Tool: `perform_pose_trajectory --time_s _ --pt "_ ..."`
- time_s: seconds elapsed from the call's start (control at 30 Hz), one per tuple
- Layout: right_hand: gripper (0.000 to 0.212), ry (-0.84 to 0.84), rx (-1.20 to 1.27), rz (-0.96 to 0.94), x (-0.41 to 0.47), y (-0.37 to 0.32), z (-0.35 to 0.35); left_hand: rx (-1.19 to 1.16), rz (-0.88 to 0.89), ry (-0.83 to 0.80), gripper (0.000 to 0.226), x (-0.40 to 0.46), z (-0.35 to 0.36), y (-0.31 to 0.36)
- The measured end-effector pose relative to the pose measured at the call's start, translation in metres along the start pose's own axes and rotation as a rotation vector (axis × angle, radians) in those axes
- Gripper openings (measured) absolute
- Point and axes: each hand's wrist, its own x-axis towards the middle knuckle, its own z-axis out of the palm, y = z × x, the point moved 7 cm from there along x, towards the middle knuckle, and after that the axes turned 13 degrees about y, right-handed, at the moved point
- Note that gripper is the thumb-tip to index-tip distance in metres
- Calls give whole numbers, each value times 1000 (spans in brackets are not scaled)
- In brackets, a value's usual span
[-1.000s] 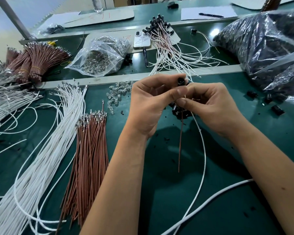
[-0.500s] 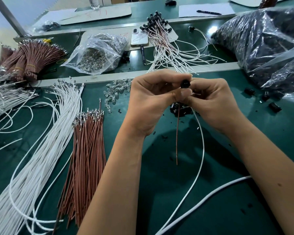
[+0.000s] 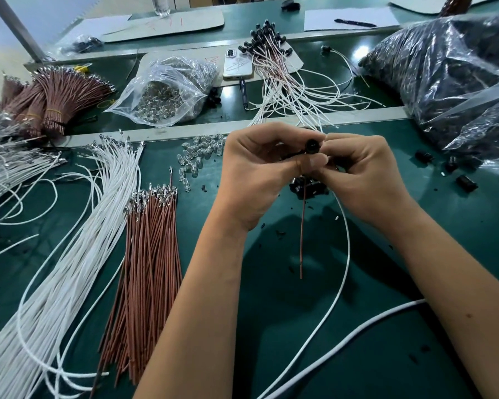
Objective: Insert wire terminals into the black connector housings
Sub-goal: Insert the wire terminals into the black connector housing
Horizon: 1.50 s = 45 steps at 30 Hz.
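Nearest to the camera, on the green desk, the free end of a white wire curves up toward the two hands, and a brown wire hangs straight down from them, its lower tip above the desk surface. Both wires run with their long axis pointing up into the grip, so their terminal ends are hidden inside the fingers.

Above them, the left hand and the right hand meet, fingertips touching. Both have curled fingers and pinch the same small piece: a round black connector housing, which sits between the two thumbs and forefingers at the top of the grip, its open face turned toward the camera. Both hands are equally near to it. I judge that the wires enter the housing from below, so the coming push should go upward along the wire axis; whether the terminals are fully seated, I cannot tell.

Just behind and under the hands lies a small heap of black housings. To the left lie the brown wire bundle and the white wire bundle. Farther away lies the pile of finished assemblies.
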Motion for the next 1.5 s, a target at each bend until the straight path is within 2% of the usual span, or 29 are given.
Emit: perform_pose_trajectory --time_s 0.1,0.17,0.23,0.47,0.6,0.8,1.0,1.17,1.3,1.4,1.5 --pt "35 5 -66 2 1 -2 1 -22 4 2 33 0 2 1" --pt "24 12 -99 -18 1 -4 -2 -15 0 13 31 0 3 0" --pt "13 19 -138 -31 1 -3 -4 -9 -4 10 20 -1 3 -3" --pt "33 16 -228 -101 0 -3 -4 11 4 7 19 -1 5 -3" --pt "21 32 -301 -117 0 -3 -5 18 23 13 37 -1 7 0" --pt "7 42 -321 -180 -1 -10 -6 51 29 3 33 0 5 1" --pt "6 85 -311 -226 -2 -16 -7 129 81 -8 36 3 2 4" --pt "4 114 -153 -121 -1 -16 -7 96 49 29 32 3 -1 1" --pt "4 77 15 84 -2 -5 -5 46 -52 156 25 5 -10 -10" --pt "6 78 36 202 -3 6 -7 103 -174 265 19 5 -22 -19" --pt "9 150 52 226 0 9 -12 249 -190 222 25 5 -22 -23"
